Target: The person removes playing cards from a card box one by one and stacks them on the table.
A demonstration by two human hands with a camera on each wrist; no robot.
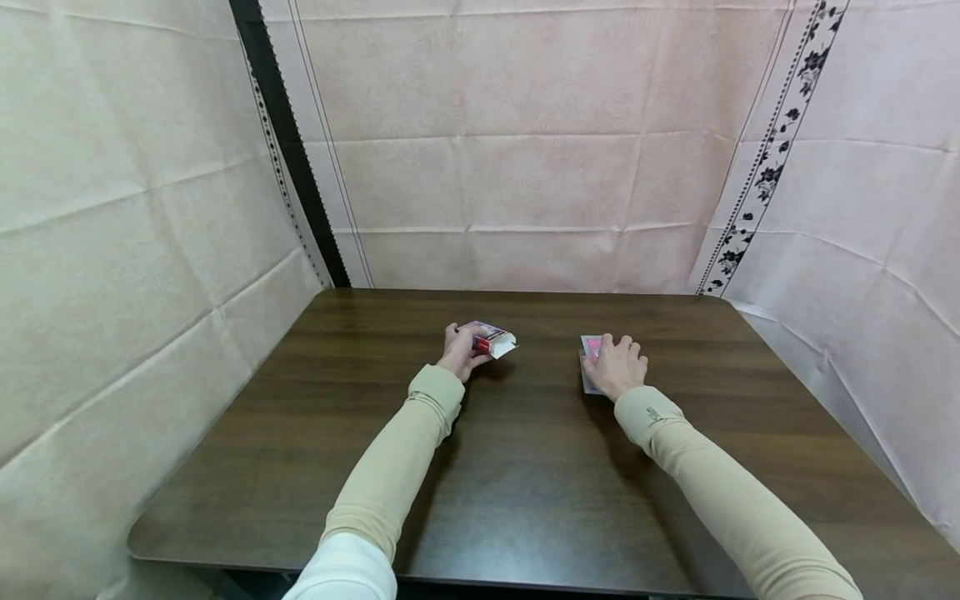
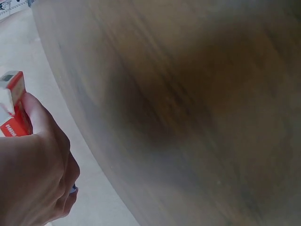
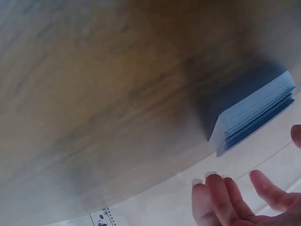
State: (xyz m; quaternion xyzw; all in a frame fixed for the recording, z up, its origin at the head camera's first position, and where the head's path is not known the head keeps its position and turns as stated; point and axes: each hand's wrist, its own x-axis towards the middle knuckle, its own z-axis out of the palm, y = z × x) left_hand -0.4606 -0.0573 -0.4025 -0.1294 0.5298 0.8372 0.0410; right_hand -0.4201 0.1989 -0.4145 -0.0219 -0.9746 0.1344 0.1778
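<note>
My left hand [image 1: 457, 352] grips a red and dark playing-card box [image 1: 489, 335] above the table, thumb along its side. The box's white flap end faces right; in the left wrist view, only the red end of the box [image 2: 15, 123] shows past my thumb. A deck of cards [image 1: 591, 343] with pink, white-bordered backs lies on the table to the right. Over its right side hovers my right hand [image 1: 619, 367], fingers spread and slightly bent. The right wrist view shows the stacked card edges [image 3: 257, 113] with a gap between them and my fingertips [image 3: 214, 181].
Both hands are over the far half of a dark brown wooden table [image 1: 510, 467] with rounded corners. Creased pale cloth [image 1: 540, 183] hangs behind it and along both sides, with a black floral border [image 1: 772, 167] at the right.
</note>
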